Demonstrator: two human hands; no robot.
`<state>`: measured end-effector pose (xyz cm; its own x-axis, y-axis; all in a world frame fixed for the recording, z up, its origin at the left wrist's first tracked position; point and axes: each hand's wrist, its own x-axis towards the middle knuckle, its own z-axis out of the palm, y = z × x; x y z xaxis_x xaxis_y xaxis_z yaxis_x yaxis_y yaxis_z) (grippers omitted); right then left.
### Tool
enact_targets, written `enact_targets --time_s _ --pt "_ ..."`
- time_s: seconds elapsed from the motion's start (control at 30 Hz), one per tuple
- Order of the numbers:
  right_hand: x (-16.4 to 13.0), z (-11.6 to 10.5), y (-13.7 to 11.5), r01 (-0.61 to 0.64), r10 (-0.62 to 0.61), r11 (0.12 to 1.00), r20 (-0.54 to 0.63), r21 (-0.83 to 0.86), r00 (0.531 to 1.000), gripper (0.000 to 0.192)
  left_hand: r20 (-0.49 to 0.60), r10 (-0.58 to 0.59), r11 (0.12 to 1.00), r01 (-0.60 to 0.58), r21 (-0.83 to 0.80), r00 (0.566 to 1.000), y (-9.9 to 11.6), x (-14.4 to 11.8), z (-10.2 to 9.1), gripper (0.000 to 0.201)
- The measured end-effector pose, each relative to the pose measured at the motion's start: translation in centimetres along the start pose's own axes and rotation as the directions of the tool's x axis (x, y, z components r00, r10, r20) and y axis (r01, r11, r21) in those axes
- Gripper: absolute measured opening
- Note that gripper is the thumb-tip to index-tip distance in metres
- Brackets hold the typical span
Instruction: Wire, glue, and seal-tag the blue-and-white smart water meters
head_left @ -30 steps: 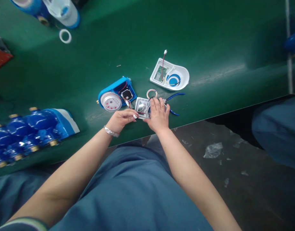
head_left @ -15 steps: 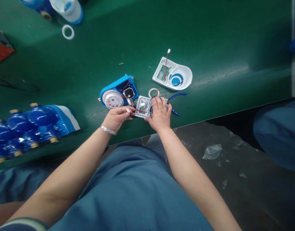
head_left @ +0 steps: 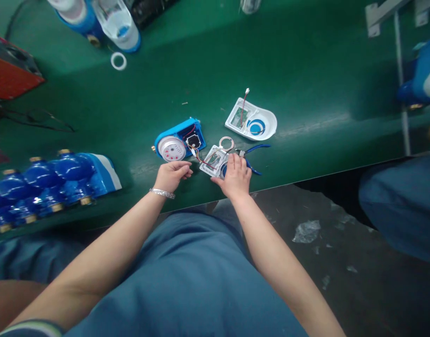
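Observation:
My right hand (head_left: 236, 177) grips a small clear plastic module (head_left: 215, 160) by its right side, tilted up off the green bench (head_left: 165, 89). Thin red wires run from the module to an opened blue water meter (head_left: 179, 139) with a white dial. My left hand (head_left: 171, 175) rests just below the meter, fingers curled, left of the module; whether it pinches the wires is unclear. A copper wire coil (head_left: 226, 142) lies just beyond the module. Blue-handled pliers (head_left: 254, 154) lie partly under my right hand.
A white meter cover (head_left: 251, 122) with a circuit board and red lead lies further back. Several blue meters (head_left: 42, 185) are lined up at left. A white ring (head_left: 118, 61), more meters (head_left: 105, 18) and a red box (head_left: 11, 70) sit at the far left. Another person's leg (head_left: 400, 206) is at right.
The module has been lifted and tilted by my right hand. My left hand has drawn back from it toward the meter. The view has shifted slightly.

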<state>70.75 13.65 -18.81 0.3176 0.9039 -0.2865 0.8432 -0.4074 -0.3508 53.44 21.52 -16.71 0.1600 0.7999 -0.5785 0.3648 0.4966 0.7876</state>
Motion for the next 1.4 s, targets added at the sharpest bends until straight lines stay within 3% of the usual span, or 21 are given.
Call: enact_targets --time_s 0.23,0.37,0.5,0.7,0.9,1.03,1.27,1.4 --pt "0.1 -2.9 3.8 -0.029 0.035 0.998 -0.118 0.053 0.992 0.042 -0.082 -0.106 0.994 0.108 0.022 0.991 -0.2 1.1 2.4 0.021" --pt "2.2 -4.1 6.2 0.109 -0.109 0.992 0.01 -0.069 0.994 0.043 -0.07 -0.165 0.98 0.156 -0.121 0.984 -0.1 2.0 3.8 0.016" --pt "3.6 -5.1 7.6 0.236 -0.227 0.97 0.127 -0.056 0.966 0.033 -0.054 -0.216 0.945 0.195 -0.262 0.975 -0.1 2.1 4.5 0.02" --pt "3.4 -4.9 9.0 0.351 -0.309 0.9 0.189 -0.258 0.932 0.054 -0.034 -0.268 0.89 0.234 -0.391 0.963 -0.6 1.7 5.0 0.022" --pt "3.7 -3.9 10.1 0.42 -0.397 0.843 0.138 -0.335 0.907 0.053 -0.066 -0.26 0.863 0.202 -0.463 0.963 -0.7 1.1 5.0 0.023" --pt "4.9 -4.3 10.5 0.493 -0.463 0.794 0.173 -0.356 0.87 0.051 -0.076 -0.253 0.844 0.182 -0.504 0.964 -0.8 0.5 5.3 0.022" --pt "5.0 -4.8 10.3 0.452 -0.352 0.791 0.297 -0.412 0.887 0.029 -0.126 -0.263 0.805 0.145 -0.575 0.957 -1.5 0.5 5.9 0.021" --pt "4.0 -5.3 10.4 0.342 -0.226 0.874 0.335 -0.344 0.915 0.025 -0.147 -0.261 0.796 0.127 -0.593 0.954 -1.6 0.7 6.3 0.017"
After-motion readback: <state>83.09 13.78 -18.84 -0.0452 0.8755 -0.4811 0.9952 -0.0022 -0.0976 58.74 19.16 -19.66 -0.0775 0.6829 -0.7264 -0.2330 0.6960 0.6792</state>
